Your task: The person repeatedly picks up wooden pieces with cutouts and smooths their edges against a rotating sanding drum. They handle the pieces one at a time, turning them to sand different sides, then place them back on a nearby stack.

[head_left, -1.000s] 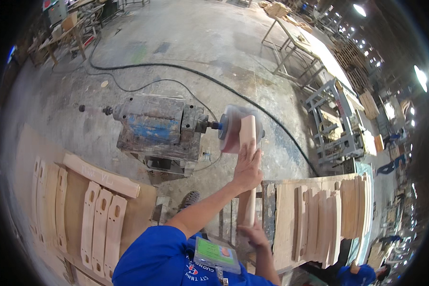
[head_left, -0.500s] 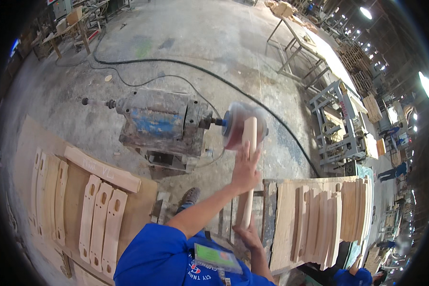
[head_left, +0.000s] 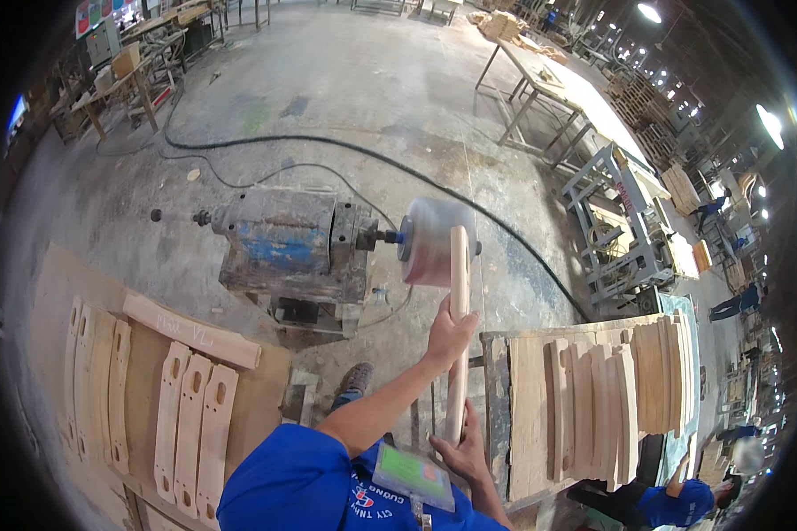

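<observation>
A long, pale wooden slat (head_left: 458,380) points away from me, its far end in front of a spinning sanding drum (head_left: 423,252). Near the middle of the slat, my left hand (head_left: 452,334) is closed around it. My right hand (head_left: 465,450) grips its near end, thumb on one side and fingers on the other. A slot shows in the narrow face toward the far end. The drum is blurred by its turning and sits on the shaft of a worn grey-blue motor (head_left: 283,237). Whether slat and drum touch is hard to tell.
Slotted wooden slats (head_left: 186,425) lie on a board at left. More curved slats (head_left: 593,411) are stacked on a stand at right. A black cable (head_left: 328,139) crosses the floor beyond the motor. A co-worker in blue (head_left: 677,503) is at lower right.
The slat has turned about its length, now showing a narrow slotted face, and has drawn slightly back toward me. My left hand has come nearer. The whole view has shifted a little.
</observation>
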A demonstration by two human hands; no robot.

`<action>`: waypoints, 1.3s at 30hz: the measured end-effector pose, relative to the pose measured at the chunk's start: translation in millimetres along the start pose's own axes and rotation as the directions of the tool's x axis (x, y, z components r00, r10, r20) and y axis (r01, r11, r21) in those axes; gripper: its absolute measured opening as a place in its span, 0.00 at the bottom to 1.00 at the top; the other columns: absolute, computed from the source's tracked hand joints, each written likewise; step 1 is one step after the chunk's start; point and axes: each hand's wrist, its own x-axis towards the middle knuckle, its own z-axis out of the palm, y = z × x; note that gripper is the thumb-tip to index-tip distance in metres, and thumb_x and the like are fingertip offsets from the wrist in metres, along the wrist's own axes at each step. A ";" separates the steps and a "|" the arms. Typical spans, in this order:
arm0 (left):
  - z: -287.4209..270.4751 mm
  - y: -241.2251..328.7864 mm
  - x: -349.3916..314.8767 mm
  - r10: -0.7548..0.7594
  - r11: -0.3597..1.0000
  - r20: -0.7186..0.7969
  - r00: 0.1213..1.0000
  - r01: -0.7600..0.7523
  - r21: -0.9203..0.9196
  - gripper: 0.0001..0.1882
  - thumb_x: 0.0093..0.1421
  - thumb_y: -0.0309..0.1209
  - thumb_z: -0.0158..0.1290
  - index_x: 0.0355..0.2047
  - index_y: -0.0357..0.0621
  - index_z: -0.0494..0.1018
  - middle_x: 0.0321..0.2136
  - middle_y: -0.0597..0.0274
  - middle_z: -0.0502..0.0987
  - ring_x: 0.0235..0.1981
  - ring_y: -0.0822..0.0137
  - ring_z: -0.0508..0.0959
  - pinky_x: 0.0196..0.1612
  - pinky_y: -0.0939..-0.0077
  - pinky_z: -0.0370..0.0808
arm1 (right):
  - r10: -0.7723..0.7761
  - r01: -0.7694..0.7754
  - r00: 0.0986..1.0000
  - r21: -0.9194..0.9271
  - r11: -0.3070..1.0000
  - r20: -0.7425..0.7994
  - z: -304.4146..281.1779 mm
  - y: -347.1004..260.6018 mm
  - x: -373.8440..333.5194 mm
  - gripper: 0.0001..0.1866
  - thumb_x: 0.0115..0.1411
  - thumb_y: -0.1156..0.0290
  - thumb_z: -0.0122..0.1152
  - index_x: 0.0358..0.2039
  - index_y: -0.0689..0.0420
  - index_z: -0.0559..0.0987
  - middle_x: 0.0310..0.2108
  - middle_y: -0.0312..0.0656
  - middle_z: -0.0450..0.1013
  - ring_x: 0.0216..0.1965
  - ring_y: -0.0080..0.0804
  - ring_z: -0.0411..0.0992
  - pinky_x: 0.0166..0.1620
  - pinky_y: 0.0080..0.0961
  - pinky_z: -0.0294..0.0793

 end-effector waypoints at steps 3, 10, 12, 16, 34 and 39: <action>-6.6 31.5 -5.6 0.022 0.951 0.262 0.965 0.061 -0.304 0.34 0.70 0.39 0.62 0.69 0.35 0.64 0.47 0.54 0.81 0.40 0.62 0.86 0.42 0.66 0.87 | 0.186 -0.241 0.966 0.371 0.897 0.178 -26.1 -47.9 18.6 0.61 0.57 0.68 0.81 0.80 0.61 0.47 0.65 0.56 0.68 0.68 0.45 0.67 0.66 0.46 0.72; 9.6 116.1 0.1 -0.017 0.565 0.702 0.712 -0.572 0.594 0.30 0.68 0.35 0.59 0.68 0.43 0.67 0.48 0.47 0.83 0.44 0.52 0.87 0.46 0.57 0.85 | -0.660 0.281 0.748 -0.868 0.409 -0.069 -95.1 -162.3 58.2 0.53 0.53 0.66 0.82 0.76 0.57 0.62 0.69 0.61 0.63 0.70 0.63 0.62 0.71 0.58 0.63; 7.6 118.3 -12.4 -0.154 0.146 0.781 0.605 -0.768 0.623 0.29 0.65 0.31 0.58 0.67 0.51 0.71 0.43 0.46 0.84 0.45 0.47 0.86 0.50 0.50 0.82 | -0.596 0.246 0.791 -0.964 0.102 0.138 -106.3 -212.4 60.0 0.52 0.53 0.66 0.82 0.75 0.56 0.64 0.71 0.59 0.62 0.71 0.64 0.61 0.71 0.59 0.62; 11.9 98.9 -23.8 -0.217 -0.139 0.885 0.412 -0.910 0.390 0.17 0.65 0.33 0.58 0.54 0.50 0.78 0.38 0.57 0.83 0.41 0.53 0.86 0.53 0.47 0.78 | 0.180 0.021 0.948 -0.617 0.787 0.262 -126.7 -146.6 88.1 0.49 0.54 0.64 0.80 0.73 0.59 0.66 0.60 0.60 0.73 0.63 0.59 0.72 0.66 0.49 0.71; -29.9 29.1 20.6 0.261 0.964 -0.255 0.931 -0.240 0.110 0.41 0.69 0.38 0.65 0.72 0.33 0.57 0.61 0.47 0.72 0.54 0.62 0.80 0.57 0.66 0.78 | -0.189 -0.686 0.664 0.690 0.232 0.723 -1.0 -41.6 127.3 0.51 0.53 0.65 0.69 0.74 0.66 0.57 0.46 0.57 0.75 0.35 0.42 0.79 0.39 0.39 0.83; -24.7 8.5 20.6 0.114 0.992 -0.219 0.969 -0.100 0.073 0.23 0.71 0.37 0.60 0.58 0.32 0.73 0.43 0.58 0.82 0.43 0.70 0.81 0.51 0.70 0.78 | 0.223 -0.264 0.943 0.148 0.953 0.247 -3.9 -56.0 97.3 0.58 0.55 0.57 0.79 0.77 0.63 0.53 0.57 0.57 0.75 0.46 0.51 0.81 0.48 0.45 0.84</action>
